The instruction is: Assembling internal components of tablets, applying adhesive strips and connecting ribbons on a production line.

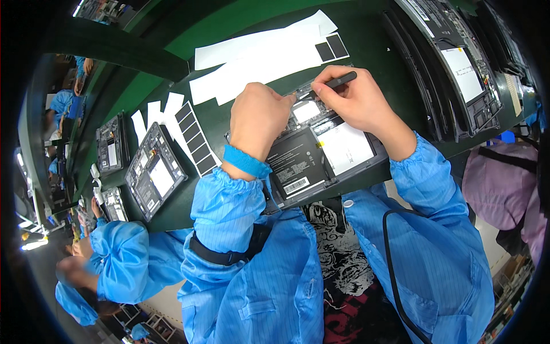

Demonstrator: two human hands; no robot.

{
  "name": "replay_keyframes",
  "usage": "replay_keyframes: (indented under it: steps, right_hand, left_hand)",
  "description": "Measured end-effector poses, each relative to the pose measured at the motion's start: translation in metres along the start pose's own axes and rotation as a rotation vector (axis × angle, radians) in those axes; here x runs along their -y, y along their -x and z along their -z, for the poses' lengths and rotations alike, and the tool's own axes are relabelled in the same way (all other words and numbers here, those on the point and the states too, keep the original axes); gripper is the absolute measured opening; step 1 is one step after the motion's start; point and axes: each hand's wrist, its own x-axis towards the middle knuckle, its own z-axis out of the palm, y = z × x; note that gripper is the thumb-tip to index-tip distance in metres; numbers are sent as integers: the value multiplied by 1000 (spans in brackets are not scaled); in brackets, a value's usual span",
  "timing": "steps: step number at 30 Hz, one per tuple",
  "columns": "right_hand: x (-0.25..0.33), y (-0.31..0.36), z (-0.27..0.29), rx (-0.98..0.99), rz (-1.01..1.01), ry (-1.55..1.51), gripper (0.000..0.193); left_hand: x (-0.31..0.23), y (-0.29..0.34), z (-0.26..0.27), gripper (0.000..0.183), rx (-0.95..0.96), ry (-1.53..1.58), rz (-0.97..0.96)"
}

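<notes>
One opened device (295,163) lay at the near edge of the bench (369,43), probably for easy reach; above it, the right grip (360,103) held a black tool (342,79); whether the left grip (259,117) was closed, I could not tell

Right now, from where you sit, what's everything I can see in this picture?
Opened device: one, black with white panel, beneath both hands
Left-side devices: three, dark with white parts, left bench
Stacked devices: several, black, right bench
White sheets: several, far side and left
Bench: one, green, below these
Pen-like tool: one, black, right hand
Wrist strap: one, blue, left wrist
Cable: one, black, across smock
Co-worker: one, blue clothing, left
Background: too small to count
Smock: one, blue, worn
Left hand, right hand: two, bare, over the opened device
</notes>
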Motion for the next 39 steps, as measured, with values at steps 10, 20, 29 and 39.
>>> replay_keyframes:
  steps: [10,20,29,39]
  right_hand:
    - [-12,-5,5,-157,-43,-319,14]
    - [-13,-7,2,-100,-15,-181,16]
    - [-11,-6,4,-82,-41,-154,14]
    - [-8,-3,3,-46,-17,-179,13]
  left_hand:
    - [13,8,-13,26,-70,296,-85]
    - [11,2,-5,25,83,518,-10]
    - [12,-1,-5,22,119,450,-18]
    - [14,-3,-9,23,86,373,-38]
